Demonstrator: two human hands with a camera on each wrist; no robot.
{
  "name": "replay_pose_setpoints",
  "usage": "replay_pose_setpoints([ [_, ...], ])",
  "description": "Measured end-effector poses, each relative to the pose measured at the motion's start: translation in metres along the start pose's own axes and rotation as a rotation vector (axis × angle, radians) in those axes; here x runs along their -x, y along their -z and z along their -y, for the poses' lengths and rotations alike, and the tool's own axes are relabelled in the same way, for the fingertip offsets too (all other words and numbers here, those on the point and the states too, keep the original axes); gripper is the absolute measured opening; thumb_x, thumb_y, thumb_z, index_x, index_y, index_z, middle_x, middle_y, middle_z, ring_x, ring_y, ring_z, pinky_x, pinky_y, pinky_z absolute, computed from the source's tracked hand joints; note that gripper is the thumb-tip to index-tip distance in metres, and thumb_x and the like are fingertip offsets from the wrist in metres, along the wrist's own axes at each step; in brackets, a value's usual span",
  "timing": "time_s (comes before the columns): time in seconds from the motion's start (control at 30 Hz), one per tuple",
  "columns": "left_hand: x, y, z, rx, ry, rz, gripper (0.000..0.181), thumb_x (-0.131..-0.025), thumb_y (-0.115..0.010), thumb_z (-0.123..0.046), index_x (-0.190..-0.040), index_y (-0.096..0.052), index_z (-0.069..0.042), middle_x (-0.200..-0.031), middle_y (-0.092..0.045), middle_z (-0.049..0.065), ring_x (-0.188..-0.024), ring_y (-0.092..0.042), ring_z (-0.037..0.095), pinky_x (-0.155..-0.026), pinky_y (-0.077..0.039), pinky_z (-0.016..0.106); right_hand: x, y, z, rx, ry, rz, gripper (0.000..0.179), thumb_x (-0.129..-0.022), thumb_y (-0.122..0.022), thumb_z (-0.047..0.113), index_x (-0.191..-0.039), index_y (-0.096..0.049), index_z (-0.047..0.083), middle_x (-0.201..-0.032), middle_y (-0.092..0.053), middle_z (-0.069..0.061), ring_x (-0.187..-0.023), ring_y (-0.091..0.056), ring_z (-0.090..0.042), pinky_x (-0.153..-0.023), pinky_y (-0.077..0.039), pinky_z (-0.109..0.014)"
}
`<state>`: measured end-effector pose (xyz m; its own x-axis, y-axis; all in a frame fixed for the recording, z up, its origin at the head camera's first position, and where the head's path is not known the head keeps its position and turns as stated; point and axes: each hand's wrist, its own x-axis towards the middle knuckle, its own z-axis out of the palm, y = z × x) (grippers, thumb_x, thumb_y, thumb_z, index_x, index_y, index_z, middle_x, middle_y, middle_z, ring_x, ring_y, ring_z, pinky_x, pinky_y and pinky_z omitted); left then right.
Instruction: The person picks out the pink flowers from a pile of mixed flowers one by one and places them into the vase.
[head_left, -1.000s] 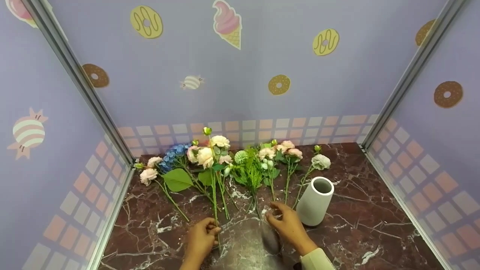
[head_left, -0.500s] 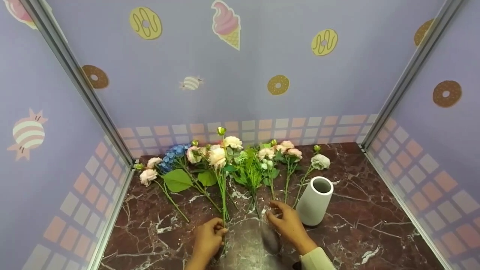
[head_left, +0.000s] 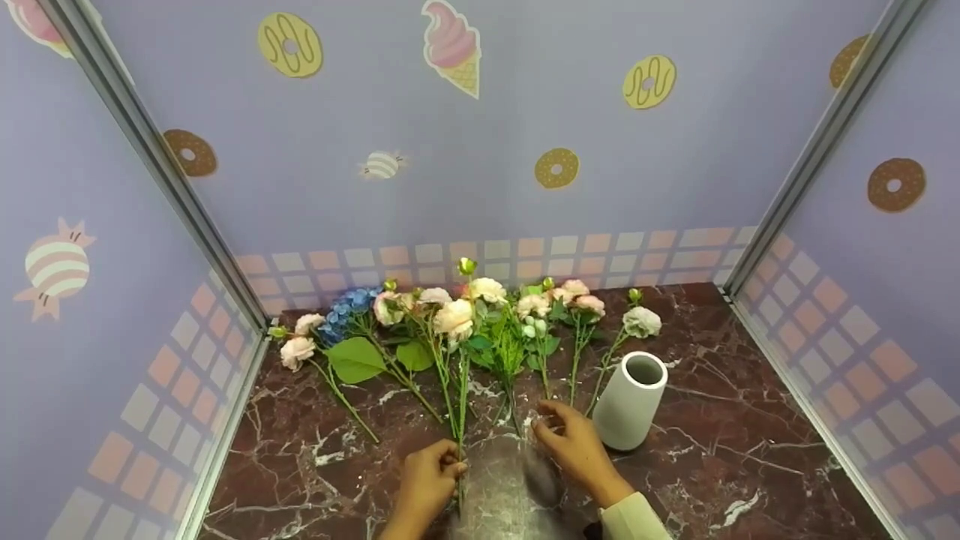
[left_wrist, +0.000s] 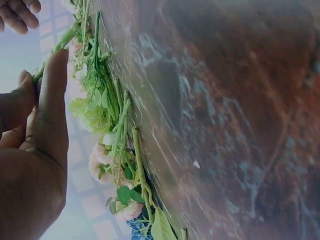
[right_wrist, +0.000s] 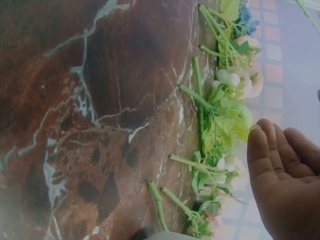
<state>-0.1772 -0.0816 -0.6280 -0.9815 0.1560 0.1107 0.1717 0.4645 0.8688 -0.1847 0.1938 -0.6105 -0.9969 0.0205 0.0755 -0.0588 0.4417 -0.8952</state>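
My left hand (head_left: 429, 480) pinches the lower green stem of a cream peony spray (head_left: 454, 319) between thumb and fingers. The spray stands up with its green bud (head_left: 466, 265) in front of the far wall. In the left wrist view, the stem (left_wrist: 67, 36) slants up out of the fingertips. My right hand (head_left: 579, 451) holds nothing; its fingers are bent loosely in the head view, just left of a white tapered vase (head_left: 628, 416). The right wrist view shows that hand (right_wrist: 287, 172) with the fingers together, beside the row of cut stems.
Artificial flowers lie in a row along the back: a pale pink spray (head_left: 297, 352), a blue hydrangea (head_left: 349, 311), green fern foliage (head_left: 507, 349), pink blooms (head_left: 589, 306) and a whitish bloom (head_left: 642, 323). The dark red marbled tabletop (head_left: 720, 405) is enclosed by purple patterned walls (head_left: 480, 202).
My left hand has moved to the right with the cream peony spray, which now stands before the green foliage. The right hand and the vase stay where they were.
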Motion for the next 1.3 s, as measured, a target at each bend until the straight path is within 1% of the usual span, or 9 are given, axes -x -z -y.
replay_pose_setpoints([
  [0.17,0.003,-0.002,-0.004,0.014,-0.012,0.018,0.016,-0.092,-0.084,0.008,-0.092,-0.075,-0.005,-0.079,-0.076,0.005,-0.056,-0.062,0.002,-0.051,-0.055,0.018,-0.001,-0.001,0.002,-0.004,0.01,-0.004,0.043,-0.107,-0.075,0.017,-0.145,-0.071,-0.003,-0.137,-0.078,-0.026,-0.115,-0.08,-0.031,-0.1,-0.067,-0.042],
  [0.4,0.005,-0.002,-0.009,-0.033,-0.024,0.014,0.014,-0.092,-0.087,0.004,-0.092,-0.076,-0.005,-0.077,-0.075,0.002,-0.056,-0.061,0.0,-0.052,-0.053,0.017,0.0,-0.004,0.006,-0.034,0.031,0.011,0.042,-0.107,-0.076,0.017,-0.143,-0.072,-0.003,-0.138,-0.078,-0.025,-0.115,-0.08,-0.032,-0.101,-0.066,-0.041],
  [0.63,0.005,-0.002,-0.012,-0.01,-0.036,0.035,0.015,-0.091,-0.087,0.005,-0.091,-0.076,-0.006,-0.077,-0.076,0.003,-0.057,-0.063,0.0,-0.051,-0.054,0.017,0.0,-0.007,0.013,-0.059,0.054,0.017,0.038,-0.106,-0.077,0.013,-0.141,-0.074,-0.002,-0.133,-0.08,-0.025,-0.112,-0.08,-0.032,-0.098,-0.066,-0.037],
  [0.73,0.006,-0.002,-0.014,-0.028,-0.052,0.037,0.017,-0.09,-0.088,0.004,-0.089,-0.076,-0.007,-0.077,-0.078,0.002,-0.06,-0.062,-0.002,-0.054,-0.054,0.018,-0.001,-0.008,0.017,-0.068,0.06,0.023,0.038,-0.107,-0.077,0.015,-0.14,-0.074,-0.003,-0.132,-0.081,-0.023,-0.112,-0.081,-0.032,-0.098,-0.066,-0.04],
  [0.87,0.009,-0.003,-0.018,-0.066,-0.084,0.03,0.018,-0.088,-0.091,0.002,-0.086,-0.077,-0.009,-0.077,-0.078,0.0,-0.066,-0.06,-0.003,-0.061,-0.053,0.02,-0.003,-0.009,0.02,-0.081,0.058,0.043,0.039,-0.109,-0.077,0.019,-0.141,-0.074,-0.003,-0.129,-0.083,-0.021,-0.112,-0.081,-0.033,-0.097,-0.066,-0.041],
  [0.97,0.011,-0.006,-0.023,-0.079,-0.103,0.033,0.019,-0.086,-0.091,0.002,-0.086,-0.076,-0.009,-0.077,-0.077,0.001,-0.069,-0.06,-0.003,-0.063,-0.054,0.021,-0.004,-0.009,0.022,-0.087,0.058,0.043,0.038,-0.109,-0.077,0.021,-0.14,-0.075,-0.001,-0.126,-0.084,-0.02,-0.111,-0.081,-0.031,-0.095,-0.066,-0.038],
  [1.17,0.012,-0.012,-0.028,-0.099,-0.124,0.025,0.019,-0.086,-0.091,0.003,-0.085,-0.077,-0.009,-0.077,-0.077,0.001,-0.071,-0.06,-0.002,-0.065,-0.053,0.021,-0.008,-0.006,0.026,-0.096,0.065,0.046,0.037,-0.111,-0.075,0.025,-0.139,-0.075,0.001,-0.126,-0.083,-0.022,-0.11,-0.081,-0.028,-0.091,-0.063,-0.029],
  [1.23,0.013,-0.014,-0.029,-0.102,-0.125,0.025,0.019,-0.086,-0.091,0.003,-0.085,-0.077,-0.009,-0.077,-0.077,0.0,-0.071,-0.061,-0.002,-0.064,-0.053,0.021,-0.007,-0.004,0.028,-0.122,0.06,0.05,0.037,-0.111,-0.075,0.024,-0.139,-0.075,0.0,-0.126,-0.083,-0.023,-0.111,-0.081,-0.029,-0.091,-0.063,-0.027],
  [1.3,0.013,-0.015,-0.03,-0.107,-0.129,0.03,0.019,-0.086,-0.091,0.003,-0.085,-0.077,-0.01,-0.077,-0.078,0.0,-0.071,-0.061,-0.002,-0.064,-0.054,0.021,-0.007,-0.004,0.03,-0.155,0.059,0.054,0.036,-0.111,-0.074,0.022,-0.14,-0.075,0.0,-0.127,-0.083,-0.023,-0.114,-0.081,-0.034,-0.09,-0.063,-0.026],
])
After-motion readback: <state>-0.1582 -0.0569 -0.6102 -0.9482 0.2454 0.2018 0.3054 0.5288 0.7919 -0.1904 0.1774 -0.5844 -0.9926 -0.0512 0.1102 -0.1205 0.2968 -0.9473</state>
